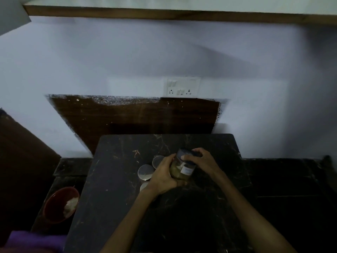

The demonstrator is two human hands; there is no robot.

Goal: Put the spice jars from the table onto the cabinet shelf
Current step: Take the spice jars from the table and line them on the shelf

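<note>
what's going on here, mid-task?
A person holds one spice jar above the dark marble table with both hands: the left hand wraps its glass body, the right hand grips the dark lid. The jar is tilted. Three silver-lidded jars stand on the table just left of it. A red bowl sits lower, to the table's left. No jar on a shelf is visible in this view.

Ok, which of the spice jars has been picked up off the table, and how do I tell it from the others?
The dark-lidded jar, tilted, gripped by left hand and right hand. The three silver-lidded jars stand on the table.
</note>
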